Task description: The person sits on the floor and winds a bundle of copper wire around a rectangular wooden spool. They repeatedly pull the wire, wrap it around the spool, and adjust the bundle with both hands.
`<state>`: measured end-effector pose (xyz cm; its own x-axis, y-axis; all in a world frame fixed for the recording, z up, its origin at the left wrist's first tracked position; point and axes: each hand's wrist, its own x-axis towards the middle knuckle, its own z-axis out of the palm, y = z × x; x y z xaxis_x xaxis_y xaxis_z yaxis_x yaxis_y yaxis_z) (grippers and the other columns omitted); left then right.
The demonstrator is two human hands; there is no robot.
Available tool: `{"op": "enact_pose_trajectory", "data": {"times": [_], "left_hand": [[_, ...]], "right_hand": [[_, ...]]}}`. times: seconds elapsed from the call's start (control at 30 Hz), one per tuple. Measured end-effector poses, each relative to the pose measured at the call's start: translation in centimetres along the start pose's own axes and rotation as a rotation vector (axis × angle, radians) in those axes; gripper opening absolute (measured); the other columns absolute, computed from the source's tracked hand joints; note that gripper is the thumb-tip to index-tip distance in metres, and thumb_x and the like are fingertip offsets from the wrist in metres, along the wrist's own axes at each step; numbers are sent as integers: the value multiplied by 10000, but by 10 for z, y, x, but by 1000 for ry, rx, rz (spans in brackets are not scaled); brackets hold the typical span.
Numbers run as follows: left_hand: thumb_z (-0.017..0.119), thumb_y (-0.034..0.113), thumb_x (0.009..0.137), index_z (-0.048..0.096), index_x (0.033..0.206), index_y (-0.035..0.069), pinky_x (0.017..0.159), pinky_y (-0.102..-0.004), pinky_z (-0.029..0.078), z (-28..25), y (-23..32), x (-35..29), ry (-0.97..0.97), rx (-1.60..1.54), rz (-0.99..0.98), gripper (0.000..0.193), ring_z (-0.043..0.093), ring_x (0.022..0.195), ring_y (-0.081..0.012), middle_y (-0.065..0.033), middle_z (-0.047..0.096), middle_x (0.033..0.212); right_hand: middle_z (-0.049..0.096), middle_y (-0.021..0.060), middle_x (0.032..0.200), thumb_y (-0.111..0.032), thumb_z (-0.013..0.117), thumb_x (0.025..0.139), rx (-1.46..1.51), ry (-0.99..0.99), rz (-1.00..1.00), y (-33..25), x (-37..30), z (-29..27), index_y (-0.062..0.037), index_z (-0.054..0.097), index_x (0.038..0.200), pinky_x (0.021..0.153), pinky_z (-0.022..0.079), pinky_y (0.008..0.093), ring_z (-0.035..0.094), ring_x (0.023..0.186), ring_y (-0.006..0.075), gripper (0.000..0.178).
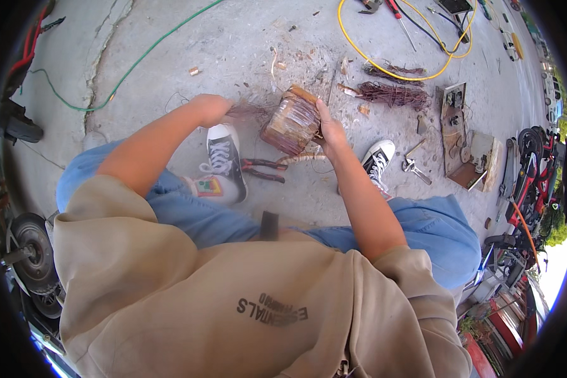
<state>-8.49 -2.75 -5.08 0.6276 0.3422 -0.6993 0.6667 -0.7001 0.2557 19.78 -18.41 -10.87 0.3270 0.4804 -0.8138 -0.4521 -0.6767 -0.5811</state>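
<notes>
My right hand (331,129) grips the right side of a block-shaped wire coil (291,123), brown and wound in layers with worn, shiny wrapping. Held tilted above the concrete, the coil hangs between my two shoes. My left hand (211,110) is closed in a fist around thin loose wire (249,112), which runs in a blurred fan to the coil's left side. Under the coil, red-and-black handled pliers (264,169) lie on the ground, beside a pale strip of wrapping (305,157).
Bundles of dark reddish wire (394,94) lie beyond my right shoe. An adjustable wrench (416,171) and an opened metal casing (453,126) are at the right. A yellow hose (359,47), a screwdriver (404,25) and a green cord (138,60) lie farther off.
</notes>
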Motion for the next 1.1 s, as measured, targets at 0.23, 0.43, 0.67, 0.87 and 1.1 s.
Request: {"op": "enact_pose_trajectory", "data": {"times": [0.23,0.43,0.67,0.87,1.1], "left_hand": [[610,328,872,627,985,66,705,-470,517,-8,5,50,39,152,89,285,663,813,-362,-169,673,836],[609,236,843,660,945,57,738,-471,526,-8,48,87,121,20,207,212,664,835,-371,-192,677,867],[713,183,726,681,880,14,746,-433,534,13,53,129,31,-162,172,231,665,856,-370,-219,679,887],[685,166,768,659,936,-6,783,-451,516,3,54,131,-26,-300,113,242,635,911,-411,-248,661,942],[689,127,746,686,946,41,772,-431,527,-21,60,130,189,-159,199,217,658,911,-363,-192,689,943]], "right_hand": [[612,150,1163,-618,658,810,-110,-98,18,-20,-20,-3,63,520,1248,889,470,446,597,1034,255,821],[617,137,1167,-587,608,855,18,-135,23,-21,-8,-9,45,542,1237,946,422,435,570,1058,253,741],[636,122,1121,-30,552,899,237,-233,44,25,-15,-14,14,552,1196,936,476,367,600,1045,225,300],[662,133,1079,69,596,866,188,-203,-48,14,1,-1,43,533,1260,783,561,319,662,897,201,400],[674,114,1003,-5,635,870,463,-121,-84,14,14,9,4,584,1102,714,561,320,666,827,195,237]]}}
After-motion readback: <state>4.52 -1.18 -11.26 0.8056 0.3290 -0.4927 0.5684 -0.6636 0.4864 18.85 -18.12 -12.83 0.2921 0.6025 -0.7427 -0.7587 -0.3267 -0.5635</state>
